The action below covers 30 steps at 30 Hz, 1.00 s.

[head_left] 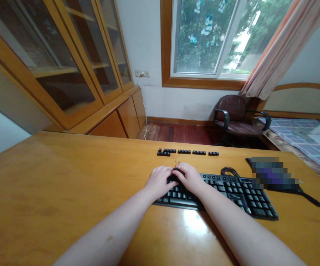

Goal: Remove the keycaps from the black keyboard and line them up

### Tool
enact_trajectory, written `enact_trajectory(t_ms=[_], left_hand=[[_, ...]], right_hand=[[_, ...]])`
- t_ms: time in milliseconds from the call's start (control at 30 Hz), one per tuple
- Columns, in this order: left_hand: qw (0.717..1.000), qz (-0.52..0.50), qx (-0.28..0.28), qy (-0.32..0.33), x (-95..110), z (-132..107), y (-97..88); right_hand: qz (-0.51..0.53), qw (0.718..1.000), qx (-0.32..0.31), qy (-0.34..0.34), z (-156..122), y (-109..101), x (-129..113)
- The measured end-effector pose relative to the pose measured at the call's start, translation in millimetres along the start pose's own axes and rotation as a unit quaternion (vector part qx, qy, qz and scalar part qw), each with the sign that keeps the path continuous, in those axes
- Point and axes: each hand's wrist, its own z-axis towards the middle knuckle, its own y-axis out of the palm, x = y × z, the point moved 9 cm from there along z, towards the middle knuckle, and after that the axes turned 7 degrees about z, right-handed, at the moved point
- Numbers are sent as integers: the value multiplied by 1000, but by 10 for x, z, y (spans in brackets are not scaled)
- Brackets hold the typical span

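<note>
A black keyboard [231,194] lies on the wooden desk [51,192] in front of me. Both hands rest on its far left end, close together. My left hand [160,181] has its fingers curled down on the keys. My right hand [189,177] is closed in a pinch over a thin wire tool [176,164] at the keyboard's top edge. A row of loose black keycaps [187,152] lies in groups on the desk beyond the hands.
The keyboard's coiled cable [230,171] lies behind it. A blurred dark object [276,174] sits at the right. Glass-door wooden cabinets [65,62] stand at left; an office chair [234,116], a bed [300,136] and a window [217,37] are beyond the desk.
</note>
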Motion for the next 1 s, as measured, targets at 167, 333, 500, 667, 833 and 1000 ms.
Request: enact_trajectory(t_ms=[167,333,500,667,833,1000], left_hand=[[1000,-15,-11,16,30,-14,13],[1000,-26,-5,16,34,-23,-20],[999,-31,-6,15,48,-27,-34],[999,-28,-14,12,41,-13,-16],[1000,-20,-9,14,58,-4,-34],[1000,-18,2,19,86,-8,-75]], right_hand=[[-50,996,-43,-68,-108,89,-125],[-92,991,-30,-93,-188,104,-133],[-97,994,-10,-48,-180,94,-31],[-33,998,46,29,-155,-40,113],[24,995,86,51,-156,-128,178],[74,988,112,73,-163,-176,210]])
